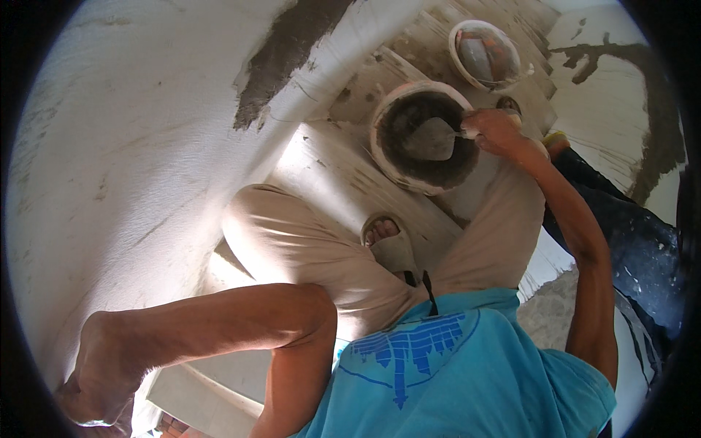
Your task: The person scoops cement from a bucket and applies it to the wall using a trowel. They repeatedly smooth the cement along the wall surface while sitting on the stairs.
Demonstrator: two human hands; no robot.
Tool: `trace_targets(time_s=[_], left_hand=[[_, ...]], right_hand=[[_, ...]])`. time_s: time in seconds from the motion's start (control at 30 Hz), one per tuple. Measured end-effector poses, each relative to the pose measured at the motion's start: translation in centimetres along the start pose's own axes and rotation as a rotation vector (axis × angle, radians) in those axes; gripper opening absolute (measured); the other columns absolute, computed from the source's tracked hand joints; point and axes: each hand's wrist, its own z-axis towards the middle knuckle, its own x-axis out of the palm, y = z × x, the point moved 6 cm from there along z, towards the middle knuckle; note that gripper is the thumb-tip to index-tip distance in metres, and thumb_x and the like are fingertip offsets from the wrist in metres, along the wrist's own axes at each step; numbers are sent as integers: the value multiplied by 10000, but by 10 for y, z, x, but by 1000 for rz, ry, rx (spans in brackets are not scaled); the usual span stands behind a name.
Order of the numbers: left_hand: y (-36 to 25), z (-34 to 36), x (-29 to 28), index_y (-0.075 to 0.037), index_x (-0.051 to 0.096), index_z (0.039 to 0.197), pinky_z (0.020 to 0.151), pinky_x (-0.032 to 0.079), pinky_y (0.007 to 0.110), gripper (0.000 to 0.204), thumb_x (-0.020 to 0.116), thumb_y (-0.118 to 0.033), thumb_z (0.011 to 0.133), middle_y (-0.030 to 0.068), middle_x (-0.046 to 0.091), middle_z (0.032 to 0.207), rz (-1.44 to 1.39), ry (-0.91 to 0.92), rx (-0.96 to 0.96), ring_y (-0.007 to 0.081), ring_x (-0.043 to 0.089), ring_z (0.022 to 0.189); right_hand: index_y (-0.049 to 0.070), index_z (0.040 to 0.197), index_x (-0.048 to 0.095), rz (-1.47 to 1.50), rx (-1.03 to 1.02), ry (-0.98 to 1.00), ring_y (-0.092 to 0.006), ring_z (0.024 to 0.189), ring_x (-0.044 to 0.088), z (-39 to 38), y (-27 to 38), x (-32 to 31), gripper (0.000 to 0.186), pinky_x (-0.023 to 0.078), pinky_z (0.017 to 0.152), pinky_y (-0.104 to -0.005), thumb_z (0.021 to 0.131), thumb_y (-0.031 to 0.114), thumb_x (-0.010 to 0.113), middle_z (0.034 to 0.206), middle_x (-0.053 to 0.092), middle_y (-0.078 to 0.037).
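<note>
My right hand (498, 133) is closed around the handle of a trowel. Its pale, rounded blade (431, 139) is over the inside of a bucket (385, 162) with a dark, mortar-smeared interior. The bucket stands on the stairs between my knees. Off to the left, my left hand (106, 372) hangs bent at the wrist beside the plastered wall (131, 182). Its fingers lie in shade at the picture's dark rim, so whether they hold anything is hidden.
A second bucket (458, 35) with reddish and grey things inside stands farther up the steps (343, 164). Dark wet patches mark the left wall and the right wall (606, 102). At the right, another person's dark, paint-spotted trousers (628, 241) are close to my arm.
</note>
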Motion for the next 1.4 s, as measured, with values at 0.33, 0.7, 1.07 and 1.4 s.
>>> trace_targets(time_s=[0.33,0.7,1.07,1.4], left_hand=[[-18,32,12,43,667,960,811,566,358,279,585,-43,707,120,625,967,58,2,227,212,637,889],[-26,20,26,-2,682,868,845,570,411,176,602,-90,738,104,638,984,5,54,98,221,631,974],[-29,19,26,-50,697,809,950,476,442,183,587,-53,663,53,637,974,-31,64,81,204,587,995],[-18,25,22,-20,676,938,848,598,437,209,583,-133,789,87,619,985,103,75,194,199,648,965]], right_hand=[[-31,1000,637,580,247,50,-341,882,602,-1,66,-91,397,475,825,-360,609,23,591,991,637,-173],[-65,1005,633,498,-173,-579,-283,789,631,28,149,-147,352,513,743,-325,655,-45,597,950,654,-167],[-127,1034,636,546,-200,-497,-272,784,694,44,156,-162,364,541,733,-306,686,-52,561,1004,712,-209],[-41,859,635,382,-322,-510,-360,578,550,75,152,-214,218,461,593,-437,676,44,550,673,590,-224]])
